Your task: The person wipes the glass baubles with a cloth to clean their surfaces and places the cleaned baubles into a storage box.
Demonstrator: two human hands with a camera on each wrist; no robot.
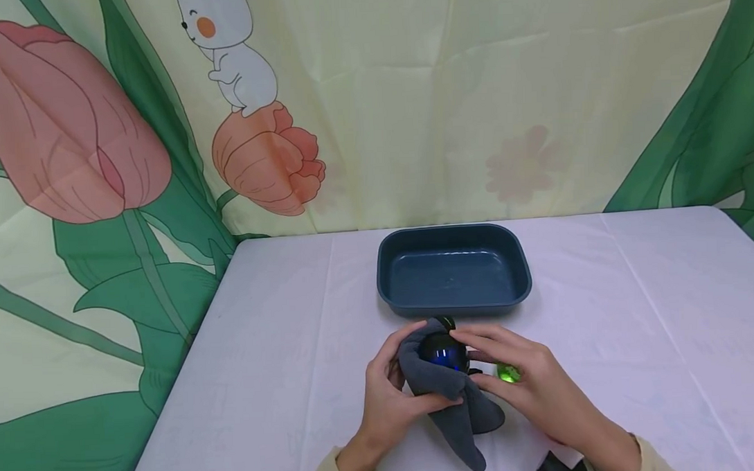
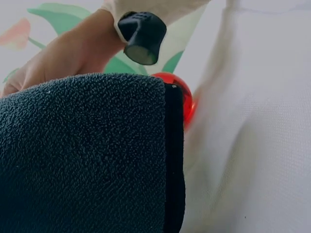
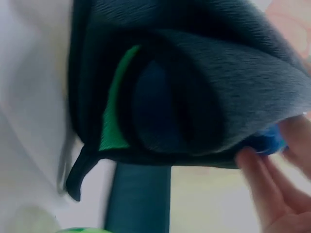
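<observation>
My left hand [image 1: 385, 401] grips a dark grey cloth [image 1: 432, 375] folded partly round a glossy dark blue ball [image 1: 443, 351]. The thumb lies across the cloth's front; the other fingers are behind it. From the other side, my right hand [image 1: 531, 372] holds the ball between thumb and fingertips, at the cloth's edge. In the right wrist view, the cloth [image 3: 243, 92] curls over and shows a bright green patch [image 3: 116, 107] inside. A glossy blue bit of ball [image 3: 269, 141] shows by the fingertips. Cloth [image 2: 87, 155] hides most of the left wrist view.
A dark blue rectangular basin [image 1: 454, 310] stands just beyond the hands on the white-covered table [image 1: 295, 377]. A shiny green ball [image 1: 508, 373] shows behind the right hand's fingers. The left wrist view has a glossy red ball [image 2: 187, 99] behind the cloth's edge.
</observation>
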